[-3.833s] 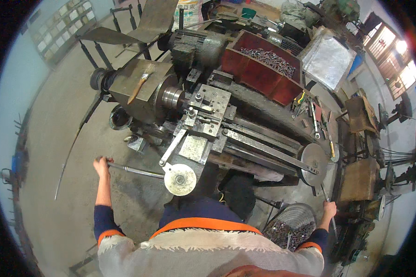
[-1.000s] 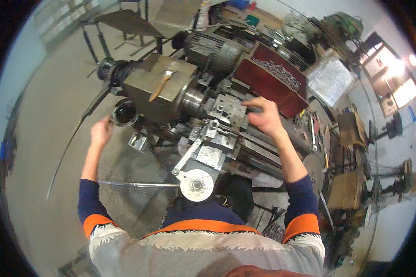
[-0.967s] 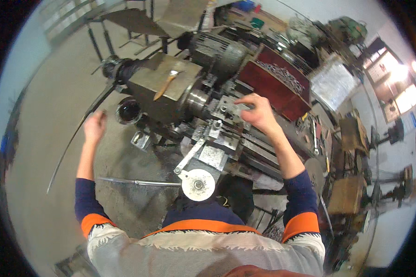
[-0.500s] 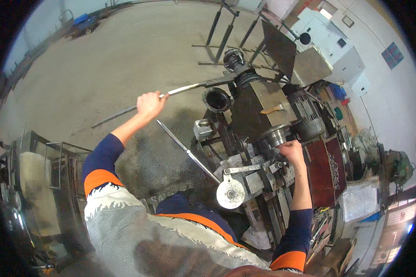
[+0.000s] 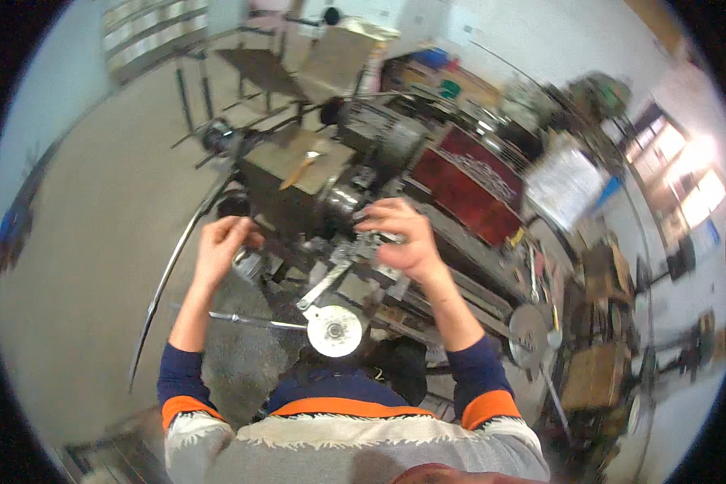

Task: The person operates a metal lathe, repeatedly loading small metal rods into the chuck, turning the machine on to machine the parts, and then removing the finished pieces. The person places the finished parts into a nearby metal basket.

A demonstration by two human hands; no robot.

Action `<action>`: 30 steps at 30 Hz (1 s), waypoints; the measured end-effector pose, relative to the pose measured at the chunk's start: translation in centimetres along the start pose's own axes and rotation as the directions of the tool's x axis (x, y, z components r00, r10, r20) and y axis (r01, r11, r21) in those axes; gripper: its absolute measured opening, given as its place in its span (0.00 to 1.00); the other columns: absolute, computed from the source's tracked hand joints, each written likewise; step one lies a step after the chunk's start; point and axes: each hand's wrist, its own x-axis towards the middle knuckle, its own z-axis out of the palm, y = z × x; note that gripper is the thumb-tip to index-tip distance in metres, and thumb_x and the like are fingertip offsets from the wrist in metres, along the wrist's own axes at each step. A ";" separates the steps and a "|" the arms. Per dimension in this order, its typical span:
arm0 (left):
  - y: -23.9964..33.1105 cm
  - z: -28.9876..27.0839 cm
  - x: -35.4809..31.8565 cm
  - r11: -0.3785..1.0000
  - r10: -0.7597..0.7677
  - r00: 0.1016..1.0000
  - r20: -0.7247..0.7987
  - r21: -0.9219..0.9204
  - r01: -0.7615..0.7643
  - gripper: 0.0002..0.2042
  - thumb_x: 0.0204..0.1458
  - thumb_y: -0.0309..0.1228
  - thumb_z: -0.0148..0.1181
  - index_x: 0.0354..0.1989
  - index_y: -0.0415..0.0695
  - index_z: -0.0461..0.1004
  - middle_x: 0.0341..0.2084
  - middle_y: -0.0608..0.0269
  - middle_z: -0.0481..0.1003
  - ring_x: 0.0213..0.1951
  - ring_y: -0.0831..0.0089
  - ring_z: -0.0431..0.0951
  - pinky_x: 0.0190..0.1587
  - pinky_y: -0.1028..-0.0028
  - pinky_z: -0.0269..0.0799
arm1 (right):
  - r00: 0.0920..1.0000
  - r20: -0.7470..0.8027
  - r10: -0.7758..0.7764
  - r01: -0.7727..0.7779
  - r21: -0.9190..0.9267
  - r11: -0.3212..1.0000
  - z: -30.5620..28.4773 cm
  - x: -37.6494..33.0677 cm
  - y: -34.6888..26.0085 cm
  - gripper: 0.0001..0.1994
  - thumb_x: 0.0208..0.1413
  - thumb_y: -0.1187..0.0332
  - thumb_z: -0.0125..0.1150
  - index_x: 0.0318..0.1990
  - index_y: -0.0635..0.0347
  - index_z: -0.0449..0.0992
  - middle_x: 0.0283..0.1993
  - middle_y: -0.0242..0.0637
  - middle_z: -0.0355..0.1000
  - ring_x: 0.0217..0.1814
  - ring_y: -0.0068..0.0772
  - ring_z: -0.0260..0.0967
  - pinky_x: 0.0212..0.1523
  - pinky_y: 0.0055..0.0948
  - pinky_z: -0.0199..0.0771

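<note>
My left hand [image 5: 224,248] hovers to the left of the lathe with its fingers curled. Whatever those fingers may hold is hidden by blur and by the hand itself. A long metal bar [image 5: 172,270] slants down past this hand, apart from it. My right hand [image 5: 405,239] is held with fingers bent and thumb apart, just right of the round metal chuck [image 5: 343,202]. I see nothing gripped in it. Below both hands sits a pale round handwheel [image 5: 335,331], joined to a flat metal arm [image 5: 328,284].
A brush [image 5: 300,171] lies on the lathe's headstock [image 5: 278,153]. To the right stands a red tray [image 5: 464,189] of metal chips. A bright rod [image 5: 258,321] sticks out left of the handwheel. Tools [image 5: 538,278] lie farther right.
My left hand has let go of the long bar and come in toward the lathe. My right hand has moved off the chuck and opened. The view has swung right.
</note>
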 end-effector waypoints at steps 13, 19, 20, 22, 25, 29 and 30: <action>0.6 17.4 2.3 0.554 -0.067 0.778 0.624 -0.625 0.549 0.17 0.57 0.43 0.49 0.34 0.38 0.73 0.26 0.59 0.77 0.28 0.70 0.78 0.36 0.71 0.76 | 0.965 -0.260 0.016 -0.050 -0.123 0.991 1.7 -5.7 -0.2 0.19 0.26 0.76 0.58 0.35 0.59 0.77 0.42 0.40 0.72 0.46 0.45 0.67 0.44 0.36 0.70; -0.8 16.1 2.4 0.714 -0.118 0.809 0.576 -0.517 0.472 0.17 0.56 0.42 0.50 0.34 0.38 0.74 0.23 0.59 0.76 0.25 0.71 0.78 0.33 0.73 0.76 | 0.975 -0.218 -0.030 0.001 -0.130 0.991 3.5 -4.7 -0.6 0.20 0.24 0.78 0.56 0.34 0.62 0.76 0.41 0.42 0.72 0.48 0.46 0.67 0.47 0.38 0.68; -0.8 15.8 2.4 0.711 -0.114 0.807 0.579 -0.520 0.474 0.17 0.56 0.42 0.50 0.34 0.38 0.74 0.23 0.59 0.76 0.25 0.71 0.78 0.33 0.73 0.75 | 0.978 -0.207 -0.024 0.000 -0.114 0.994 3.5 -4.5 -0.7 0.20 0.24 0.78 0.56 0.34 0.62 0.77 0.42 0.42 0.72 0.48 0.46 0.67 0.48 0.38 0.67; -0.6 15.5 2.6 0.702 -0.096 0.797 0.596 -0.527 0.479 0.17 0.56 0.42 0.50 0.34 0.38 0.74 0.23 0.60 0.76 0.25 0.72 0.78 0.33 0.73 0.75 | 0.979 -0.205 -0.002 -0.017 -0.090 0.996 3.5 -4.4 -0.6 0.20 0.24 0.78 0.56 0.34 0.62 0.77 0.42 0.42 0.72 0.48 0.46 0.67 0.49 0.38 0.67; 0.0 15.4 1.9 0.519 -0.131 0.770 0.625 -0.618 0.590 0.17 0.57 0.43 0.49 0.34 0.38 0.73 0.22 0.60 0.76 0.25 0.72 0.78 0.32 0.73 0.75 | 0.971 -0.235 0.035 -0.047 -0.049 0.998 3.9 -4.6 -0.3 0.21 0.23 0.78 0.56 0.35 0.62 0.77 0.42 0.42 0.72 0.49 0.46 0.68 0.50 0.37 0.66; 0.3 15.7 1.7 0.493 -0.059 0.795 0.603 -0.675 0.549 0.16 0.56 0.40 0.51 0.33 0.37 0.73 0.20 0.60 0.75 0.24 0.73 0.77 0.30 0.75 0.75 | 0.962 -0.273 0.026 -0.040 -0.044 0.998 4.2 -4.7 -0.1 0.21 0.23 0.78 0.55 0.35 0.61 0.77 0.42 0.42 0.72 0.49 0.45 0.68 0.50 0.37 0.66; 0.2 15.8 1.9 0.539 -0.069 0.818 0.571 -0.669 0.512 0.15 0.55 0.39 0.53 0.32 0.37 0.73 0.20 0.61 0.75 0.23 0.74 0.77 0.28 0.76 0.74 | 0.961 -0.277 0.018 -0.035 -0.055 0.998 4.1 -4.7 -0.2 0.21 0.23 0.78 0.55 0.34 0.61 0.77 0.42 0.42 0.72 0.48 0.45 0.68 0.49 0.37 0.66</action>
